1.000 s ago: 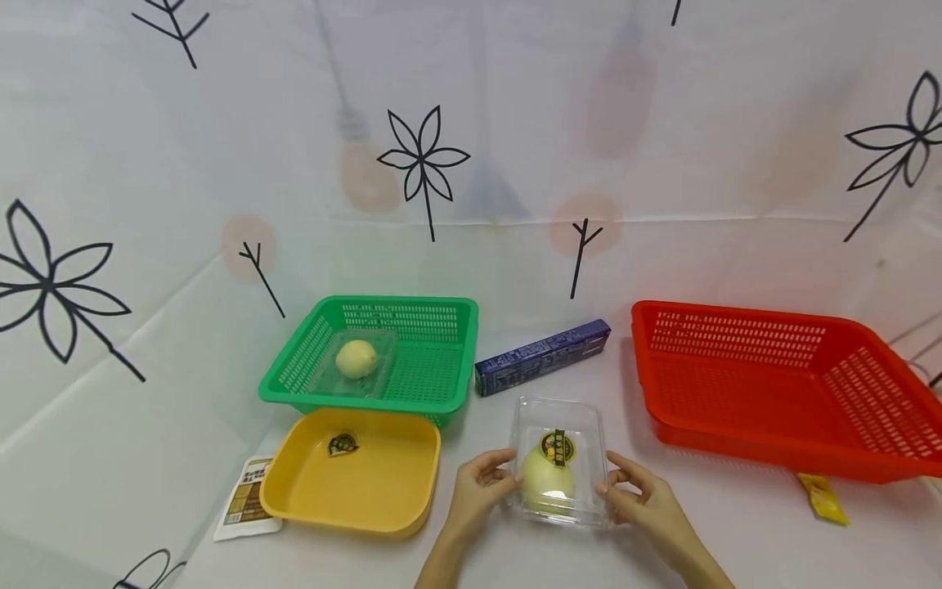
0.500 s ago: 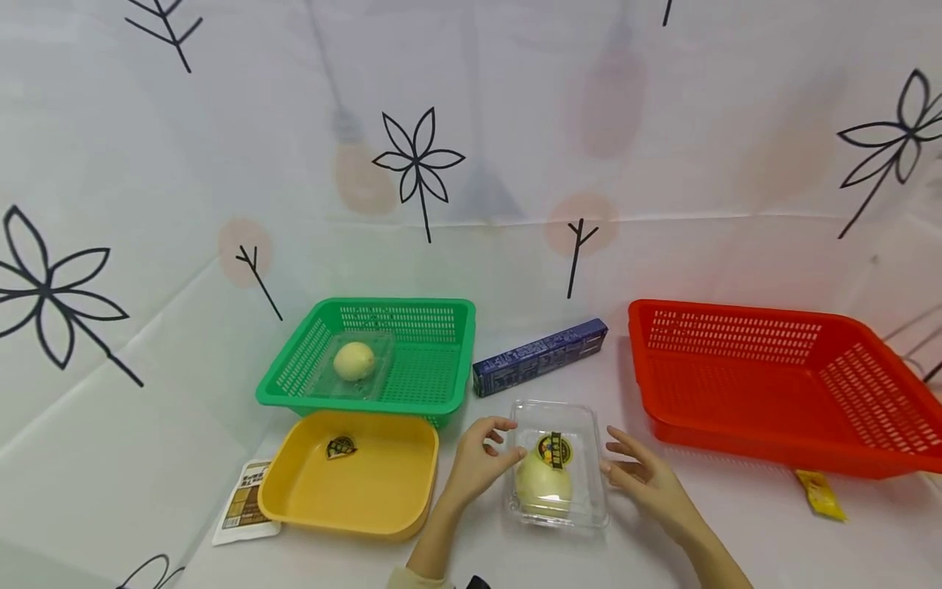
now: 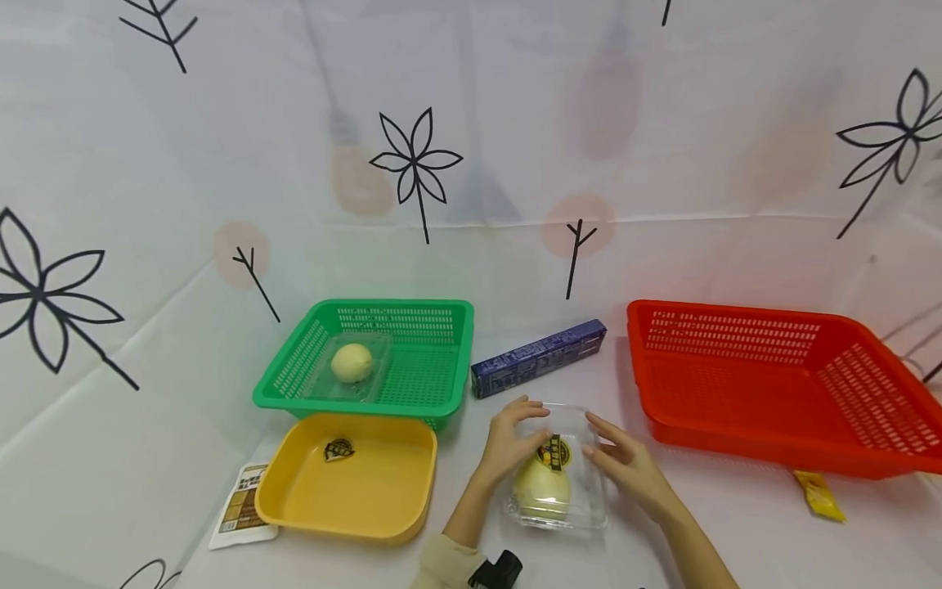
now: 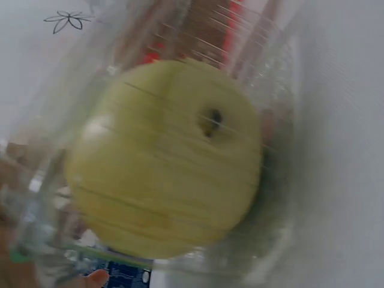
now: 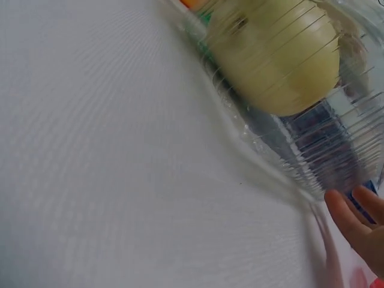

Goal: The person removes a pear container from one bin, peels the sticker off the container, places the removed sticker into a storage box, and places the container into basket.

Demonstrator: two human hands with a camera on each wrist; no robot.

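Note:
A clear plastic clamshell box (image 3: 589,509) lies on the white table in front of me. Inside it sits a round, pale yellow-green fruit (image 3: 540,494), whose small dark stem end shows through the plastic in both wrist views. A round black-and-yellow sticker (image 3: 554,452) is on the lid. My left hand (image 3: 509,440) reaches over the lid's left side, fingers loosely bent. On the right, my right hand (image 3: 629,465) has its fingers extended over the lid's edge. In the right wrist view, fingertips (image 5: 336,201) are right at the box's edge.
A green basket (image 3: 434,405) with another boxed fruit (image 3: 352,363) stands behind a yellow tray (image 3: 331,491) bearing a loose sticker (image 3: 338,449). A blue carton (image 3: 540,358) lies behind the box. To the right are a red basket (image 3: 736,446) and yellow packet (image 3: 819,496); a white-brown pouch (image 3: 241,507) lies left.
Both hands were at the box's sides, then came away from it. Now they have moved inward and over the lid. The box has stayed in about the same place.

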